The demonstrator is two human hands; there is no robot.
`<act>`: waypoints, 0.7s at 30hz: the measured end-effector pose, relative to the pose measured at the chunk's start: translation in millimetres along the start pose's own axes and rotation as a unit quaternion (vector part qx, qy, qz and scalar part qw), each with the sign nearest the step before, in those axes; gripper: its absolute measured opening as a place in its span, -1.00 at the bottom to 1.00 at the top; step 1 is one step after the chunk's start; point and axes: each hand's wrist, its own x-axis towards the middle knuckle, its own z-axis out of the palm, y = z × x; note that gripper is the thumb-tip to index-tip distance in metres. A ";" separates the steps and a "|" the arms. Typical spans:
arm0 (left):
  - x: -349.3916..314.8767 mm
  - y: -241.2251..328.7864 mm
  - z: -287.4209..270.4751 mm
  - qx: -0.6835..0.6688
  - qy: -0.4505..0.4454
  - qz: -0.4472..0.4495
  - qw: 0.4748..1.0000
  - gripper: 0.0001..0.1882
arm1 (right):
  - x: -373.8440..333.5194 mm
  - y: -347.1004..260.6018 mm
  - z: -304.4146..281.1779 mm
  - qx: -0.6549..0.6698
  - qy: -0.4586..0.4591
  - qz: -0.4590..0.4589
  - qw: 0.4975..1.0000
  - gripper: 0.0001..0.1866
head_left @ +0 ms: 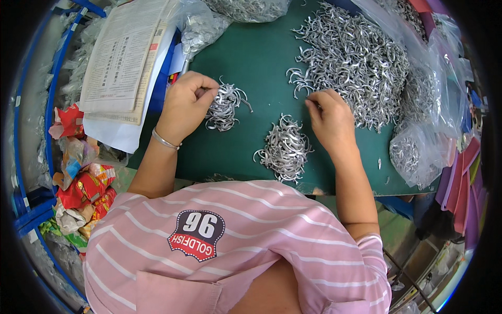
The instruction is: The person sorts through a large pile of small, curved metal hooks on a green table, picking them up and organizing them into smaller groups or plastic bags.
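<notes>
My left hand, a bangle on its wrist, is closed in a pinch at the edge of a small pile of curved silvery metal pieces. What its fingertips hold, if anything, I cannot make out. My right hand is also closed, thumb against fingers, beside the near left edge of a large heap of the same pieces. Anything between those fingertips is too small or hidden to tell. Between the hands, closer to me, lies a second small pile of curved pieces.
All the piles lie on a green tabletop. Clear plastic bags of metal pieces stand at the right and far edge. Printed papers lie at the left, beside a blue rack and crumpled colourful wrappers.
</notes>
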 end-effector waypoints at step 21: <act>9.4 50.6 76.2 -0.431 -0.166 -0.102 0.881 -0.82 | -15.3 -12.1 -3.6 0.238 0.022 -0.150 0.959 -0.82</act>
